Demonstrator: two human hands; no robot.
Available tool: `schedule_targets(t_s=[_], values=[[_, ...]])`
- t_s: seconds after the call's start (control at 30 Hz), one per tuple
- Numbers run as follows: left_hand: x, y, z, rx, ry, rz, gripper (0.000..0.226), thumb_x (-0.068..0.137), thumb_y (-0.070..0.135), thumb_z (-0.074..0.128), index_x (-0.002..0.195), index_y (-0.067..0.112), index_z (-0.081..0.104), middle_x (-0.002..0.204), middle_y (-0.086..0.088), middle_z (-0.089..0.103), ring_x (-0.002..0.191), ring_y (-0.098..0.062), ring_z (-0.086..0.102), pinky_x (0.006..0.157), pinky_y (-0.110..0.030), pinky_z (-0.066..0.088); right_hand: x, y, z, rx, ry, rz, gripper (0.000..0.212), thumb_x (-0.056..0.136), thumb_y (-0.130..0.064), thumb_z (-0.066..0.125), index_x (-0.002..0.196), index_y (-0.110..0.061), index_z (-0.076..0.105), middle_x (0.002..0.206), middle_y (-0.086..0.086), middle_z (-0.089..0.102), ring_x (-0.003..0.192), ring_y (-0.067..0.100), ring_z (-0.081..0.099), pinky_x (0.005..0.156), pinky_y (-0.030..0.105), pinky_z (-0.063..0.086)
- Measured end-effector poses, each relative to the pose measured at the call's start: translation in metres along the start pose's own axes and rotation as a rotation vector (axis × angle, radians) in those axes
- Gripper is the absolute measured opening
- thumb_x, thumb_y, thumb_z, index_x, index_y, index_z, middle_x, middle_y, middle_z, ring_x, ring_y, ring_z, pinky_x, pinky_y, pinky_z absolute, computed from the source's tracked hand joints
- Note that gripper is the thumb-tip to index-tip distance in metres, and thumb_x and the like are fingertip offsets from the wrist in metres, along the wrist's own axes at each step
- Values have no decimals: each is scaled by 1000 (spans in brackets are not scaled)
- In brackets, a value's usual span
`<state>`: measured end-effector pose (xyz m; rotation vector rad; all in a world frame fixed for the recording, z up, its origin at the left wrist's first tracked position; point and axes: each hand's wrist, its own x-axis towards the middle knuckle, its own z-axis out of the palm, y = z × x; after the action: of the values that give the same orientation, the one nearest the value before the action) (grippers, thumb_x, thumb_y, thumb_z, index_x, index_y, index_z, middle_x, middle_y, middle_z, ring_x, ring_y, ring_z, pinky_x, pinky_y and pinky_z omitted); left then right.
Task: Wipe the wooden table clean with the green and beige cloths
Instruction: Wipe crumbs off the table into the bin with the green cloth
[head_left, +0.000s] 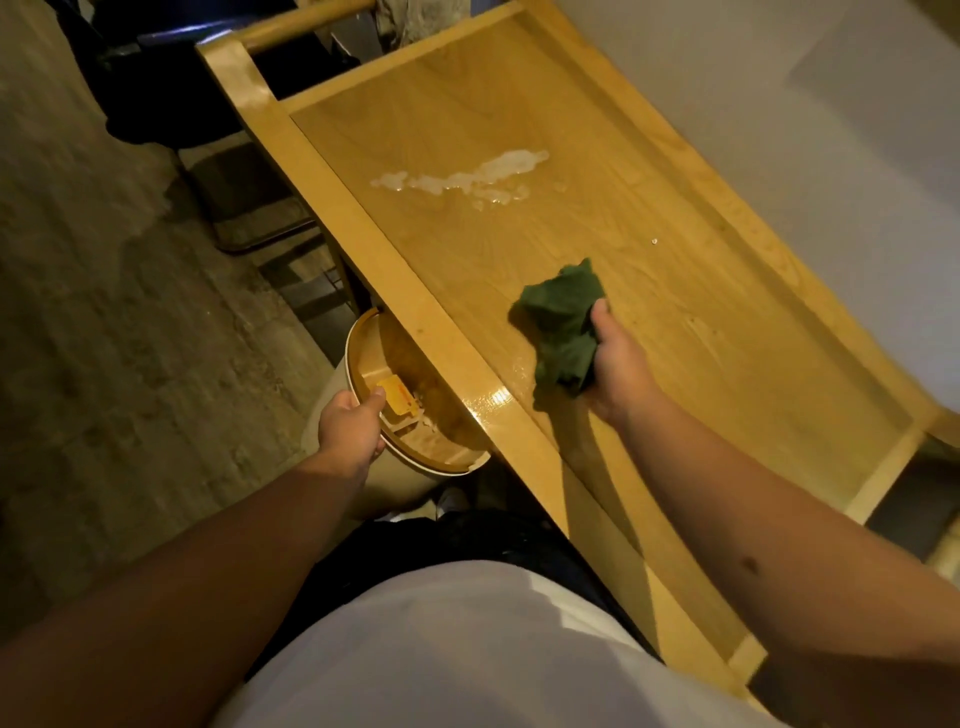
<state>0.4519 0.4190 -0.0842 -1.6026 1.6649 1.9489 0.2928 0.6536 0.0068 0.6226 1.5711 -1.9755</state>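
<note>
Left hand (349, 427) at 7 o'clock grips bin lid (415, 415) under counter (649, 218) edge. Right hand (618, 364) clutches green cloth (561, 325) at centre. Spill (467, 179) at 12; risks smearing, missing bin.

The wooden desk (597, 218) has a raised pale rim. A crumpled green cloth (563, 325) lies on it at centre; a whitish foamy spill (467, 176) sits toward eleven o'clock, well apart.
</note>
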Motion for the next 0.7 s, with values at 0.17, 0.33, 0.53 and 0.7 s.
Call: schedule_targets(t_s=[0.17,0.33,0.53,0.7], values=[[8,-3,7,23,54,23,16,96,30,65,89,16,63,91,-17,70,75,-32,69,71,-45,59,63,-83,-31,-421,227,-283,31,99,-47,46,97,-21,63,101,7,69,98,30,66,83,45,53],[0,-3,8,73,84,49,26,86,40,67,91,15,65,97,-18,70,94,-38,68,87,-62,55,129,-142,-54,-901,387,-541,47,97,-47,38,124,-17,60,113,0,64,104,17,59,95,40,47],[2,-8,15,-18,129,16,13,95,31,65,87,21,64,95,-7,67,94,-28,64,72,-40,53,186,-144,-76,-1540,183,-628,46,103,-29,43,147,-16,39,148,12,41,135,35,39,108,49,37],[-3,-7,16,-32,143,-10,17,94,33,67,82,21,63,93,-6,68,93,-26,65,80,-48,54,197,-91,-83,-1625,81,-338,58,106,-34,34,158,-25,11,167,1,2,153,25,-2,117,61,7]])
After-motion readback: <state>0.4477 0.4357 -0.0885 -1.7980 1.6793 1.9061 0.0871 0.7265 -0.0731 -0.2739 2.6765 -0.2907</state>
